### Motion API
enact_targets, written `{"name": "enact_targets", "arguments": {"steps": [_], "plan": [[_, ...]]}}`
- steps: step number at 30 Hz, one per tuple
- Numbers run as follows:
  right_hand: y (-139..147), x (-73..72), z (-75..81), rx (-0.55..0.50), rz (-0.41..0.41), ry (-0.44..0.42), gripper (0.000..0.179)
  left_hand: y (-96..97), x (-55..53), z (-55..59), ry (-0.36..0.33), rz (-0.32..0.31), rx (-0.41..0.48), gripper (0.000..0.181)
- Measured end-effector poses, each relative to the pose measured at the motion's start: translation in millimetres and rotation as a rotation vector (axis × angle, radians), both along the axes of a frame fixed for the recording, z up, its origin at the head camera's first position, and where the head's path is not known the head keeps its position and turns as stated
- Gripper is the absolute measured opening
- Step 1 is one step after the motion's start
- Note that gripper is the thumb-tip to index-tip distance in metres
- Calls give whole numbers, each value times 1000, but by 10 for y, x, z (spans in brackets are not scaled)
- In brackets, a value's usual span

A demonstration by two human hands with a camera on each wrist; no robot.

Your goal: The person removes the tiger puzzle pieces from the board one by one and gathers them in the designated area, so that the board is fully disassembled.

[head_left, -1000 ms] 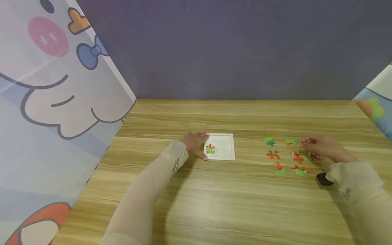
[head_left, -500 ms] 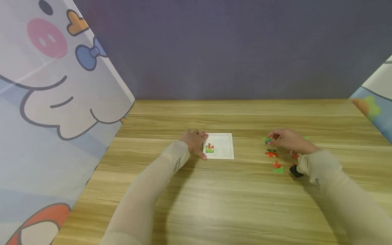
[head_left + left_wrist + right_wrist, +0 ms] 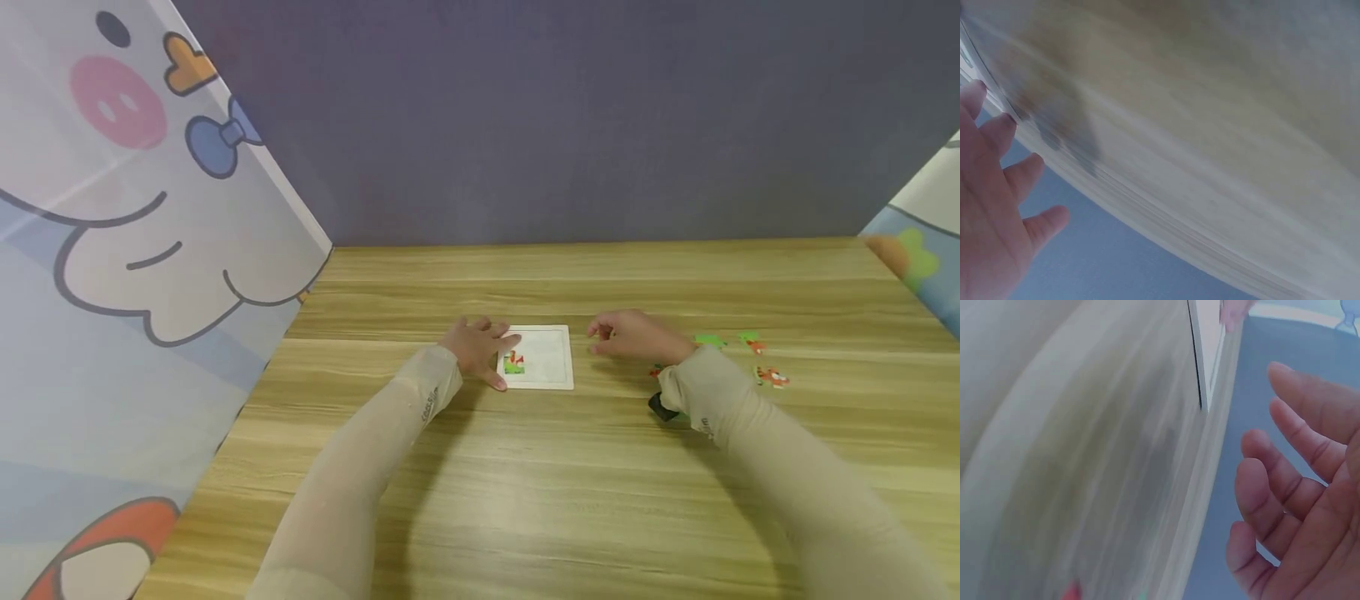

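My left hand [image 3: 476, 346] rests at the left edge of a white puzzle tray [image 3: 551, 382], fingers spread, one finger reaching over its inside. A red and green puzzle piece [image 3: 514, 362] sits in the tray's lower left part. To the right of the tray, my right hand [image 3: 637, 335] hovers with loosely bent fingers. In the right wrist view those fingers [image 3: 1257, 487] curve apart from one another, and no piece shows between them. Behind this hand lie loose puzzle pieces, among them a green one [image 3: 708, 340] and a red one [image 3: 771, 377]; the forearm hides others.
Everything lies on a wood-grain table [image 3: 525, 500]. A dark grey panel [image 3: 570, 125] stands along its back edge. At the left is a cartoon-printed panel [image 3: 165, 275]. A black device [image 3: 662, 407] is worn at my right wrist.
My right hand has moved left from the loose pieces to near the tray. The left hand stays at the tray edge, with one finger now stretched over the inside.
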State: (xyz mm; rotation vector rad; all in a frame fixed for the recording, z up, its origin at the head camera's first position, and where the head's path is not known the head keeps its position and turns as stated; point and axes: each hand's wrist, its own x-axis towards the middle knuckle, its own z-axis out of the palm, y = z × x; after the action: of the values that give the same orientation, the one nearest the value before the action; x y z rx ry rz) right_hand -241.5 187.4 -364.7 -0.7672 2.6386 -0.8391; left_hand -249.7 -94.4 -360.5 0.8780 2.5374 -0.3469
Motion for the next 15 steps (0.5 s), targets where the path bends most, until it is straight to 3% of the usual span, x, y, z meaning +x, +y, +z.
{"name": "enact_targets", "arguments": {"steps": [7, 15], "plan": [[-359, -59, -7, 41, 62, 35, 25, -16, -30, -17, -28, 25, -1, 98], [-801, -46, -22, 187, 133, 64, 38, -25, -65, -55, -27, 30, -23, 99]]}}
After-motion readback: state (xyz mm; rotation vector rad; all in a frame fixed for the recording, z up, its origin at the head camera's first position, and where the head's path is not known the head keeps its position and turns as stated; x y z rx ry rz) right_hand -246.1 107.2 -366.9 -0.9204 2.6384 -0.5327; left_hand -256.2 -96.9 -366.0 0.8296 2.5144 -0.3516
